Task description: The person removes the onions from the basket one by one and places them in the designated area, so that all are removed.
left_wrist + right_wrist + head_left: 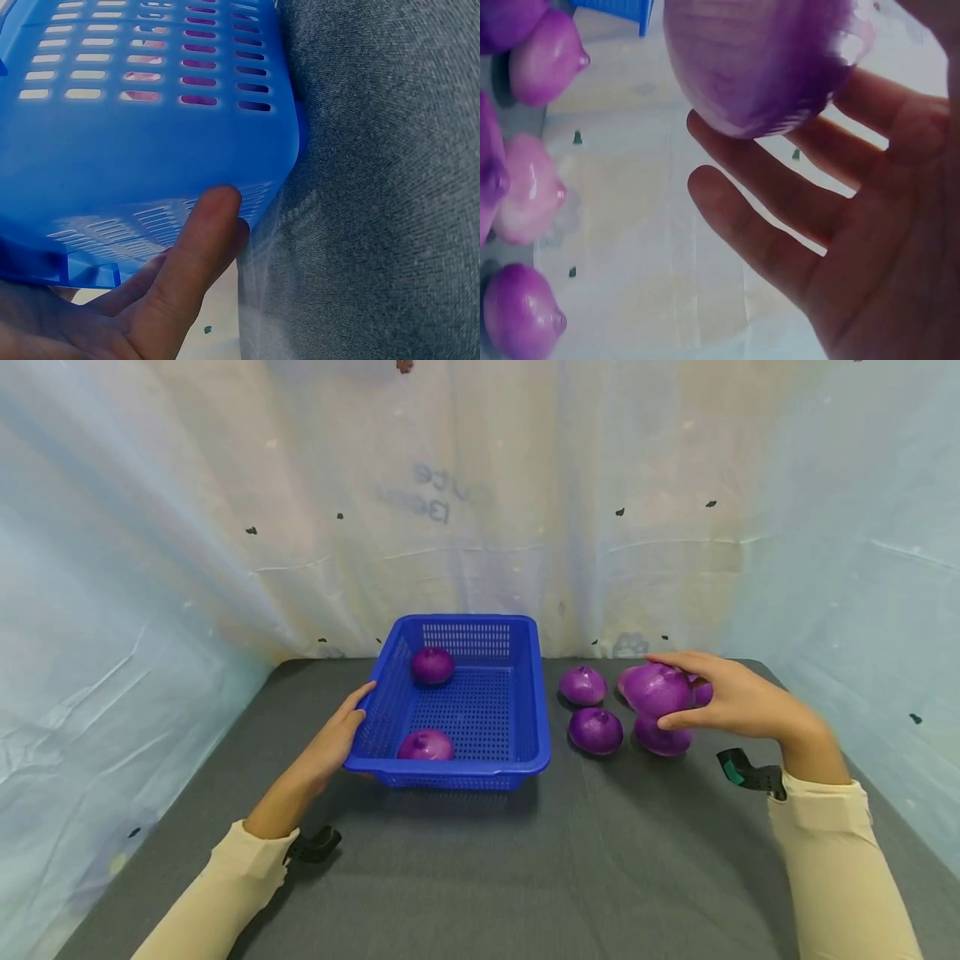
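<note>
In the head view my right hand [738, 697] grips a purple onion [658, 691] between thumb and fingers, above the other onions on the right. The right wrist view shows this onion [757, 60] large, with two fingers stretched out below it. My left hand [330, 747] holds the left side of a blue plastic basket [543, 718] near its front corner. Against the slotted basket wall [150, 157], the left wrist view shows a straight digit of that hand [172, 292]. One onion [432, 666] lies at the back of the basket, another onion [426, 746] at the front left.
Right of the basket, several onions lie on the dark grey tabletop [465, 877], among them one onion [582, 686] at the back and one onion [596, 731] in front of it. A pale plastic sheet [480, 510] hangs behind and along both sides.
</note>
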`<state>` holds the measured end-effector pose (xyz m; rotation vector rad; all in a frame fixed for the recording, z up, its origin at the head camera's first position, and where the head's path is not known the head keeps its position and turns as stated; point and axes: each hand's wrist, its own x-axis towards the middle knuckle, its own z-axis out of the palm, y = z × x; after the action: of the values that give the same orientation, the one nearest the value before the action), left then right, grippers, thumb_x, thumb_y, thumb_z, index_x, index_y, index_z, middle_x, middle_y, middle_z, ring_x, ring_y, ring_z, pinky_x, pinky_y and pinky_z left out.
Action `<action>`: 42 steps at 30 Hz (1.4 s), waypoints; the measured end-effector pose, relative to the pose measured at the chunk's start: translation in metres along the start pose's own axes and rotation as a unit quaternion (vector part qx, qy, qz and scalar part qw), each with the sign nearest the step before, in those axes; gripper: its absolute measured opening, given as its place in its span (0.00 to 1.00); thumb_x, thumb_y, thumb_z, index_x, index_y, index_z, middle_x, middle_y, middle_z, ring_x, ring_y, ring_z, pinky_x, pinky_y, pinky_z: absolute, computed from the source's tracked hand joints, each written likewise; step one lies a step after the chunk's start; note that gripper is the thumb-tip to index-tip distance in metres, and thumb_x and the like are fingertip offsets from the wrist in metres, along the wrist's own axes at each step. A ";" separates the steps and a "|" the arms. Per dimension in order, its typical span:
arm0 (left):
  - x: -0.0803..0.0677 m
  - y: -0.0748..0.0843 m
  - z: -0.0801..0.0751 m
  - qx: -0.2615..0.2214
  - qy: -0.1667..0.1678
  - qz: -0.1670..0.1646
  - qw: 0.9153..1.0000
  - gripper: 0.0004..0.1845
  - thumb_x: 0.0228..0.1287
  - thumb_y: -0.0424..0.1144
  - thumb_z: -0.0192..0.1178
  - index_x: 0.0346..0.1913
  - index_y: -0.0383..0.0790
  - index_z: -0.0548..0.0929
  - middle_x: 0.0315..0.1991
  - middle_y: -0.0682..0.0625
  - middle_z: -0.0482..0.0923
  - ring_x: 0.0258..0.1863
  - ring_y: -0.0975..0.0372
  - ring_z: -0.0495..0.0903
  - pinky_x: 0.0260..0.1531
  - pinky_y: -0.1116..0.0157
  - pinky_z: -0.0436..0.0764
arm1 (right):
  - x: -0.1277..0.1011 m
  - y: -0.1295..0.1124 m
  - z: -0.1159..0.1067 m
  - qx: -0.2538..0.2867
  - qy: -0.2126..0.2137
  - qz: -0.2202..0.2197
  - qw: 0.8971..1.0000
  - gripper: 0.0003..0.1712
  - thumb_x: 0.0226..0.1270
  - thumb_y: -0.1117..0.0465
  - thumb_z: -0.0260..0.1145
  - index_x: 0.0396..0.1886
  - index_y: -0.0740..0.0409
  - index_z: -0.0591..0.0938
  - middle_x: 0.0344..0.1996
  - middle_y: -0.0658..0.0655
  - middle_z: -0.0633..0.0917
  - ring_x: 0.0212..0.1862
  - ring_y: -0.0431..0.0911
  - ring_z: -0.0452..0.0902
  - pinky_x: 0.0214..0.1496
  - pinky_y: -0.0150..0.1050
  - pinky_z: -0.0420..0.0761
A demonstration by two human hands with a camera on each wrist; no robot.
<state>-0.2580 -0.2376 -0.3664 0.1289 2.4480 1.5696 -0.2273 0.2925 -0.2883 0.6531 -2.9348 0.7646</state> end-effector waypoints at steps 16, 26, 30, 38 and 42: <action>-0.002 0.003 0.001 -0.005 0.003 -0.003 1.000 0.29 0.80 0.46 0.26 0.79 0.68 0.41 0.80 0.37 0.37 0.67 0.29 0.60 0.34 0.48 0.86 | -0.011 0.049 -0.014 0.006 0.006 0.059 0.998 0.50 0.56 0.45 0.77 0.76 0.43 0.64 0.64 0.60 0.74 0.59 0.58 0.75 0.45 0.33 0.79; -0.002 0.002 0.002 -0.013 0.001 -0.001 1.000 0.29 0.81 0.45 0.27 0.79 0.69 0.42 0.80 0.36 0.37 0.66 0.28 0.61 0.33 0.46 0.86 | -0.016 0.083 -0.012 0.010 -0.011 0.079 0.997 0.52 0.57 0.47 0.76 0.77 0.52 0.62 0.68 0.68 0.69 0.62 0.68 0.72 0.47 0.42 0.80; -0.003 0.001 0.002 -0.005 0.000 0.002 1.000 0.29 0.81 0.46 0.27 0.79 0.69 0.41 0.80 0.36 0.35 0.67 0.28 0.59 0.35 0.46 0.86 | -0.018 0.092 -0.009 0.008 -0.019 0.096 0.995 0.54 0.58 0.44 0.75 0.78 0.54 0.59 0.68 0.73 0.68 0.62 0.72 0.71 0.51 0.58 0.80; -0.003 0.002 0.002 -0.003 -0.001 0.005 1.000 0.29 0.81 0.46 0.26 0.79 0.69 0.41 0.80 0.37 0.35 0.68 0.27 0.59 0.35 0.45 0.85 | -0.020 0.111 -0.003 -0.008 -0.027 0.111 0.993 0.53 0.58 0.44 0.75 0.76 0.60 0.61 0.64 0.79 0.70 0.61 0.74 0.69 0.52 0.65 0.78; -0.003 0.002 0.002 0.003 0.001 0.004 1.000 0.29 0.81 0.46 0.27 0.79 0.69 0.41 0.80 0.37 0.35 0.69 0.28 0.58 0.37 0.46 0.86 | -0.021 0.121 0.000 -0.018 -0.035 0.116 0.993 0.52 0.58 0.45 0.75 0.75 0.62 0.62 0.63 0.79 0.71 0.60 0.74 0.70 0.50 0.62 0.79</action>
<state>-0.2544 -0.2360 -0.3652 0.1396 2.4572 1.5670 -0.2580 0.3961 -0.3464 0.3463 -3.1177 0.7167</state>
